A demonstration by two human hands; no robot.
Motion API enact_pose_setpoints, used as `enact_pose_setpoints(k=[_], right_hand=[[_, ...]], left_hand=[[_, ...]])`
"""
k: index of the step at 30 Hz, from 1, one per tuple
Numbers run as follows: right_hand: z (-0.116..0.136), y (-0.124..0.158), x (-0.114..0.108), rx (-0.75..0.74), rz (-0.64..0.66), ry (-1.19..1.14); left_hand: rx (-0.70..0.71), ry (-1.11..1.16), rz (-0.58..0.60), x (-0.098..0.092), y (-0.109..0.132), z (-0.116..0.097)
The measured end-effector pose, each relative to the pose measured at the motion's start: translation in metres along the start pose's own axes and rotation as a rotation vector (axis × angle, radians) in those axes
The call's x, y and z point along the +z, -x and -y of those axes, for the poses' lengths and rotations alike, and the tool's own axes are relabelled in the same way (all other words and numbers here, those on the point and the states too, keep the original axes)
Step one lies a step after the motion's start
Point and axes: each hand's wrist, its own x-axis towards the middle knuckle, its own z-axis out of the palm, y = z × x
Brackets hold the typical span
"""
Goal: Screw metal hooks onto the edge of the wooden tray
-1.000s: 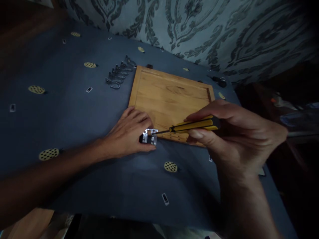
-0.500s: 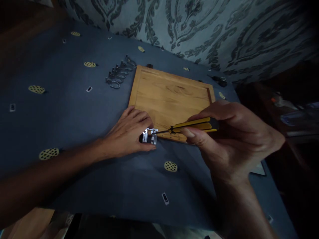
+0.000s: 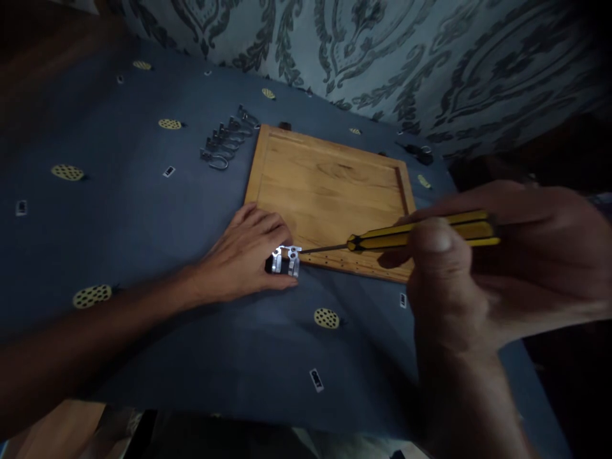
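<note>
My left hand (image 3: 246, 255) rests at the near left corner of a framed wooden board (image 3: 325, 185). Its thumb and fingers close around a shiny silver metal bracket (image 3: 293, 261) at the board's edge; the hand covers part of it. In my right hand (image 3: 482, 280) is a screwdriver (image 3: 377, 240) with a yellow and black handle. Its thin shaft points left, and the tip is close beside the bracket; whether they touch I cannot tell. A row of small holes runs along the board's near edge.
Several metal clips (image 3: 217, 159) lie in a row left of the board. A dark object with a ring (image 3: 421, 153) lies beyond its right corner. The table has a blue patterned cloth (image 3: 191, 363), and patterned fabric (image 3: 382, 51) rises behind it.
My right hand has moved to the right with the screwdriver, drawing its tip from over the bracket to the bracket's right side. My left hand has stayed in place.
</note>
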Motion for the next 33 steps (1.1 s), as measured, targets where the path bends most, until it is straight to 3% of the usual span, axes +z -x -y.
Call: enact_pose_setpoints(k=[4,11,19,24,27,33], right_hand=[[0.013,-0.007,0.021,-0.116,0.01,0.061],[-0.004,-0.005,0.019,-0.176,0.047,0.038],[-0.006,-0.004,0.019,-0.205,0.087,0.009],[-0.004,-0.003,0.02,-0.07,0.144,-0.027],[-0.003,-0.004,0.02,0.017,0.166,-0.174],[0.0,-0.009,0.006,0.146,0.427,-0.323]], left_hand=[[0.001,0.003,0.004,0.0,-0.001,-0.001],[-0.007,-0.003,0.004,0.001,-0.002,-0.002],[0.003,-0.014,-0.007,0.001,-0.002,-0.002],[-0.012,-0.014,-0.008,0.001,-0.002,-0.003],[-0.014,-0.011,-0.006,0.001,-0.003,-0.003],[-0.004,0.003,-0.009,0.0,-0.003,-0.003]])
